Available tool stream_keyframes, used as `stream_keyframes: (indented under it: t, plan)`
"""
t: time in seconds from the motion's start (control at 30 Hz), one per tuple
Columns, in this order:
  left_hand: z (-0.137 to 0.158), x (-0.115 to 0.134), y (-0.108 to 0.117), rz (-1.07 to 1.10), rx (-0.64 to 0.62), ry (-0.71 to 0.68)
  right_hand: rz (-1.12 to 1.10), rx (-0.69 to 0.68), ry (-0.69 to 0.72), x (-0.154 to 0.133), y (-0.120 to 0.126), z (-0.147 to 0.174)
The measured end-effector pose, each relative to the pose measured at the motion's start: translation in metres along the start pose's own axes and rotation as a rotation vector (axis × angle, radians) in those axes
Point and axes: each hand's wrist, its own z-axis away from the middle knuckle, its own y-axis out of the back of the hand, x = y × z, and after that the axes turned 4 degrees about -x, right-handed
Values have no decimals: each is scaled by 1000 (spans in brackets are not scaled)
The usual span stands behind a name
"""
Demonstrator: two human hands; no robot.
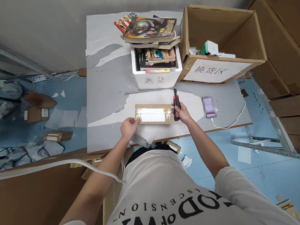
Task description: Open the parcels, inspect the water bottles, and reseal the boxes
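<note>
A small flat cardboard box (168, 119) lies on the table in front of me, with a white label (151, 115) and shiny clear tape across its top. At the box's left end, my left hand (129, 127) grips the edge between thumb and fingers. My right hand (183, 112) is closed around a black and red utility knife (176, 104), held upright just beyond the box's right end. Whether its blade is out, I cannot tell. My right fingertips come close to that end of the box.
Behind the box stands a white bin (159, 79) heaped with books and magazines (149, 29). To its right is a large open carton (225, 70) with small boxes inside. A phone (209, 106) on a white cable lies at right. Stacked cartons (295, 112) line the right side.
</note>
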Motion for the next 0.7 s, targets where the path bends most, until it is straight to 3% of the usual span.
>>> stream_keyframes:
  t: [0.07, 0.13, 0.27, 0.4, 0.7]
  plan:
    - [-1, 13, 5, -252, 58, -176, 65, 27, 27, 4, 8, 18]
    - [-5, 29, 6, -417, 23, -406, 149, 18, 7, 9, 17, 42]
    - [-18, 55, -6, -659, -259, -773, 214, -81, -82, 21, 29, 81]
    - [-28, 66, -22, -820, -363, -821, 167, -142, -105, 28, 28, 93]
    - [-30, 61, -27, -787, -315, -843, 248, -212, -88, 20, 36, 90]
